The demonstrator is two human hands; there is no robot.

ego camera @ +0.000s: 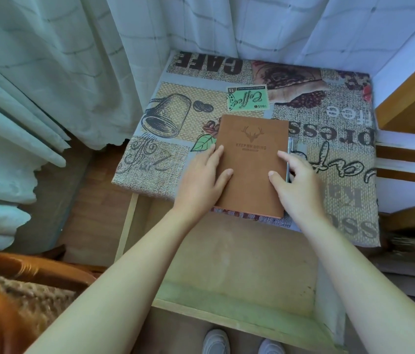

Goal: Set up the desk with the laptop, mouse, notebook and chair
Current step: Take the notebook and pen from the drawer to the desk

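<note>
A brown notebook (pixel 251 162) with a stag head and "KEEP ON GOING" embossed on its cover lies on the desk (pixel 175 103), which wears a coffee-print cloth. The notebook's near edge reaches the desk's front edge. My left hand (pixel 202 180) lies flat on the notebook's left side, fingers spread over the cover. My right hand (pixel 294 182) grips its right edge, thumb on the cover. A slim pen (pixel 289 159) lies along the notebook's right edge, under my right fingers. The chair (pixel 10 290), orange-brown with a woven cushion, sits at the bottom left. No laptop or mouse is in view.
An open wooden drawer (pixel 239 264) juts out below the desk front, with my white shoes (pixel 216 342) beneath it. Curtains (pixel 61 72) hang at the left and behind the desk. A wooden frame with slats (pixel 410 159) stands at the right.
</note>
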